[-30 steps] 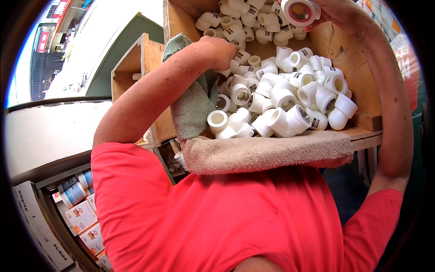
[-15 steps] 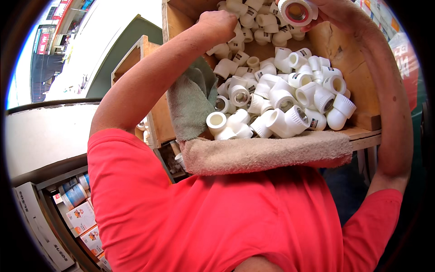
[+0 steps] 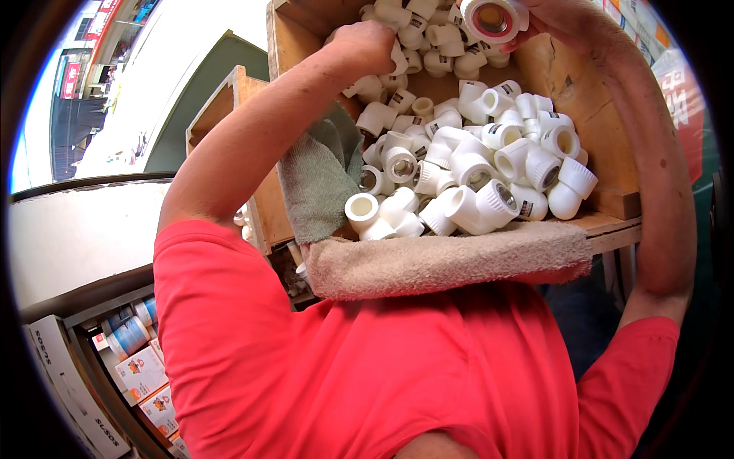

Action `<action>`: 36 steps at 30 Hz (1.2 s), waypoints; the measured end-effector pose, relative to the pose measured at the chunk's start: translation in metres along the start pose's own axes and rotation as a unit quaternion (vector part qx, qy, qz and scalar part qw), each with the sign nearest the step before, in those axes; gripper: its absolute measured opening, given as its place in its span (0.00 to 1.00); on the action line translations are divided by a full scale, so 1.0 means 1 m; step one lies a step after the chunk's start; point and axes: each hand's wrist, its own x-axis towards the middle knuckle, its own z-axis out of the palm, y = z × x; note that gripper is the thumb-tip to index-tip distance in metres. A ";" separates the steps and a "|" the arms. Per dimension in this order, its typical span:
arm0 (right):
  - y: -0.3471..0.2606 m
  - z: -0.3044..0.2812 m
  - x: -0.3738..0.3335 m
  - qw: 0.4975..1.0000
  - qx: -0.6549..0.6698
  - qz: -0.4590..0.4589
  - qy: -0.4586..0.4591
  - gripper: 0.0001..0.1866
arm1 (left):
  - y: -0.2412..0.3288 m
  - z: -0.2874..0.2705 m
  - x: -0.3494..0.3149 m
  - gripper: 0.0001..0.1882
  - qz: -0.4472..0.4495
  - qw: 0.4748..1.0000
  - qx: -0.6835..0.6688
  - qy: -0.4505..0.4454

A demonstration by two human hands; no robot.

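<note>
My right hand, at the top of the view, grips a white plastic pipe fitting whose round end shows a red ring and a metal thread. My left hand reaches over the left part of a wooden bin; its fingers are curled and mostly hidden from here. Whatever they hold I cannot make out, though a white fitting touches the hand's right side. White elbow fittings lie in a loose heap in the near half of the bin. More white fittings are piled at its far end.
A beige towel covers the bin's near edge and a green-grey cloth hangs over its left side. Another wooden box stands to the left. Lower left are shelves with small white boxes and blue-labelled rolls.
The view has shifted slightly, so the bin appears a little farther left. Both hands keep nearly the same place and grip; the fitting stays in my right hand.
</note>
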 end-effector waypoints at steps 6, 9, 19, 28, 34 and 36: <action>0.008 -0.003 0.008 1.000 -0.005 0.001 -0.021 0.20 | -0.033 -0.014 -0.024 0.23 0.073 0.832 -0.515 -0.195; 0.010 -0.005 0.008 1.000 0.015 0.007 -0.016 0.20 | -0.026 -0.017 -0.040 0.22 0.167 0.721 -0.630 -0.234; 0.003 -0.005 0.005 1.000 0.021 0.012 -0.020 0.21 | -0.024 -0.013 -0.039 0.24 0.195 0.695 -0.649 -0.242; 0.003 -0.004 0.002 0.999 0.035 -0.007 -0.017 0.20 | -0.009 -0.002 -0.046 0.25 0.121 0.939 -0.318 -0.056; 0.004 -0.001 0.000 0.998 0.058 0.000 -0.015 0.20 | 0.019 -0.001 -0.058 0.18 0.097 0.989 -0.099 0.048; 0.000 0.001 -0.001 0.999 0.051 0.001 -0.011 0.20 | 0.022 0.009 -0.053 0.18 0.116 0.990 -0.055 0.066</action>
